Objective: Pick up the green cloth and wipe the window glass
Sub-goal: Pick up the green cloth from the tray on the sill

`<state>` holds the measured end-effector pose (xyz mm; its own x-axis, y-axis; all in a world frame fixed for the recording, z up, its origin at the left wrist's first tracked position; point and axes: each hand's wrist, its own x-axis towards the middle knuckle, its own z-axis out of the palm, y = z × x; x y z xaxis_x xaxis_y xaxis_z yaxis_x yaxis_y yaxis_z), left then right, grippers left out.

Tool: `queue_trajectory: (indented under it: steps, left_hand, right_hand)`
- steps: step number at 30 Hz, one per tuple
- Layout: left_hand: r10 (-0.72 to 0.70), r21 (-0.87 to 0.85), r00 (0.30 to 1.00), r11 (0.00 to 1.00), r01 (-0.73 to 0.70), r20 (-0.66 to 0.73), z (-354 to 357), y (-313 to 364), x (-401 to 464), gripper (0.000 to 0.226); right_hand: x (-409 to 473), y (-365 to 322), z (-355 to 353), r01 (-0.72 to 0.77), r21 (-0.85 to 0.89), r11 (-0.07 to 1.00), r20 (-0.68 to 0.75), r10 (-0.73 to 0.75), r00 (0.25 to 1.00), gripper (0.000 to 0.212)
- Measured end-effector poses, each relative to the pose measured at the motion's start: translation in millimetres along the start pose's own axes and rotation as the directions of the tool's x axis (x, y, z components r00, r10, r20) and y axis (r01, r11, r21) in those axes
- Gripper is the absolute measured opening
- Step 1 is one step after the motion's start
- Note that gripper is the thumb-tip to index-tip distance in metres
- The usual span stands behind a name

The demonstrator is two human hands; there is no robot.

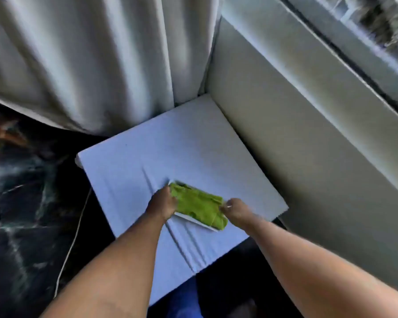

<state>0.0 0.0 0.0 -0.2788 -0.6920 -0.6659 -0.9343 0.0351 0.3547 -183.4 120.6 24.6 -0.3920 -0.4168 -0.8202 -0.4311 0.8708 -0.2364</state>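
Grip, left hand [164, 201]: fingers closed on the left end of the green cloth [199, 206], knuckles up.
Grip, right hand [236, 211]: fingertips pinching the cloth's right edge, thumb side up.
Cloth: folded, bright green, lying on a shallow white tray [194, 220], between both hands.
Tray: sits on a white-covered surface [170, 145] with creases running under it.
Writing: no label or brand readable; frame blurred.
Arms: both forearms bare, reaching forward and converging on the cloth.
Window [363, 26]: upper right, well apart from the cloth.
Curtain [90, 60]: pale, hanging behind the surface.
Floor [28, 203]: dark, marbled; thin white cord [72, 239] along it.
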Motion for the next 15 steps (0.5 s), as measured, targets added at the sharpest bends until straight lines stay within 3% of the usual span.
queue_trajectory:
  steps: [3,6,11,15]
  left_hand:
    - [-0.081,-0.032,0.997,0.996,0.081,0.02,20,-17,46,0.042]
    - [-0.135,-0.001,0.99,0.991,0.135,0.027,37,-25,63,0.05]
    - [0.018,0.168,0.939,0.985,0.042,-0.342,68,-18,49,0.062]
    - [-0.138,0.104,0.951,0.979,0.173,-0.277,76,-10,50,0.062]
  right_hand:
    - [46,-9,42,-0.082,0.036,0.996,0.048,0.08,0.996,0.045]
    - [66,-18,68,-0.234,0.182,0.955,-0.025,0.242,0.97,0.054]
    - [77,-24,95,-0.331,0.404,0.853,-0.117,0.407,0.906,0.075]
    - [89,-15,92,-0.297,0.253,0.921,-0.029,0.314,0.949,0.049]
